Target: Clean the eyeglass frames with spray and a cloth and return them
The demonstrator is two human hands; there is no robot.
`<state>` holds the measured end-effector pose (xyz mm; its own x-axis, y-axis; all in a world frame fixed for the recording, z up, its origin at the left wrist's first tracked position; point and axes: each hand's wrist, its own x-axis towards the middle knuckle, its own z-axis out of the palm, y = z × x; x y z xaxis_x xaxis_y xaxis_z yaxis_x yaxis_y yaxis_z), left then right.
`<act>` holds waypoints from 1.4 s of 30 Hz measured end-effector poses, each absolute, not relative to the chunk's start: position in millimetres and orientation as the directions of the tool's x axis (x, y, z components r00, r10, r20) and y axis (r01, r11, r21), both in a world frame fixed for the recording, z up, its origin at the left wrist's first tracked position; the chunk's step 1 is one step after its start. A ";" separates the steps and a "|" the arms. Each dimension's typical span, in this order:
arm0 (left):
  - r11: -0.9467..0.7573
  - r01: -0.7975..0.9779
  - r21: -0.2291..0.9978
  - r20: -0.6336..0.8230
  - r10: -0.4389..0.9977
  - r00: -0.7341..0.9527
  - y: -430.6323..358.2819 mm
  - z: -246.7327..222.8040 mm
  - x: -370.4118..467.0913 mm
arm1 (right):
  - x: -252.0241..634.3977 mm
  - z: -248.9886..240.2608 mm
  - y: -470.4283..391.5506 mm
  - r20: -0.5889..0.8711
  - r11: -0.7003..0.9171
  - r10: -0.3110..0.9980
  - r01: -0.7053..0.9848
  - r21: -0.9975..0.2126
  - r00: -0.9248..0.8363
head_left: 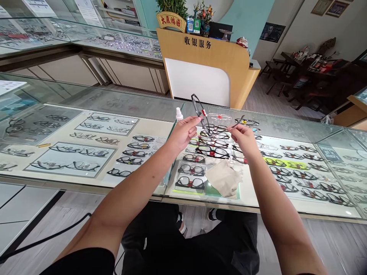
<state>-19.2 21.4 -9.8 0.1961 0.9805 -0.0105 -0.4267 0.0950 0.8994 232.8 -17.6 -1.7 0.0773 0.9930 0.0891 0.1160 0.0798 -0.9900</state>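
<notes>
A dark pair of eyeglasses (197, 105) with a red tag is held up over the glass display case. My left hand (184, 131) pinches the frame near its bridge, thumb and index finger together. On the other side, my right hand (243, 138) has its fingers closed on a thin dark temple arm of the glasses. A beige cloth (225, 178) lies crumpled on the case top, below and between my hands. Just behind my left hand stands a small white spray bottle (179, 114), partly hidden by the hand.
Rows of eyeglasses (191, 182) fill the glass case (149, 194) on both sides. Beyond it stands a wooden counter (206, 49) with plants and signs on top. Dark wooden furniture (304, 63) is at the back right. A black cable (48, 239) runs at the lower left.
</notes>
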 end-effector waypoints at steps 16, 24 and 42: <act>-0.286 -0.240 0.928 0.269 0.958 -0.102 15.9 -11.0 -11.7 | 211.5 8.3 -37.5 0.111 0.115 0.993 0.163 -0.980 -0.034; -0.498 0.048 0.866 0.498 0.867 -0.003 0.6 -20.4 -3.9 | 191.1 -8.4 -49.2 0.328 0.391 0.910 0.257 -0.884 -0.254; -0.600 0.216 0.771 0.604 0.795 0.055 -2.7 -18.9 -8.3 | 224.2 1.9 -41.8 0.712 0.435 0.693 0.852 -0.290 -0.111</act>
<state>-8.3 -2.7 -18.9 0.0545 0.7955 0.6035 0.2164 -0.5995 0.7706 224.2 -41.8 1.9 -0.1114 0.6934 0.7119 0.8524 0.4349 -0.2902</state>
